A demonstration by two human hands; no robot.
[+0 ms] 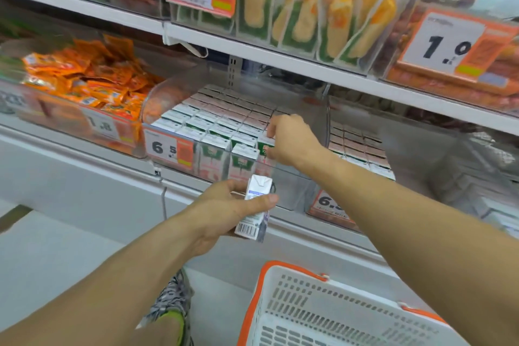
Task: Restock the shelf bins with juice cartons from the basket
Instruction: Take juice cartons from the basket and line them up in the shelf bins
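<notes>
My left hand (pixel 224 205) grips a small white juice carton (pixel 254 209) with a barcode, held upright just below the front of the clear shelf bin (pixel 306 109). That bin is packed with rows of green and white cartons (pixel 219 126). My right hand (pixel 289 140) reaches into the bin's front right corner and pinches a green-topped carton (pixel 264 144) there. The white basket with an orange rim (pixel 323 312) stands at the bottom right; no carton shows in the part of it that is in view.
A neighbouring bin on the left holds orange sachets (pixel 84 76); another carton bin (pixel 362 149) sits on the right. Price tags (pixel 168 149) hang on the bin fronts. The upper shelf (pixel 280 56) overhangs the bins. A shoe (pixel 168 309) is on the floor beside the basket.
</notes>
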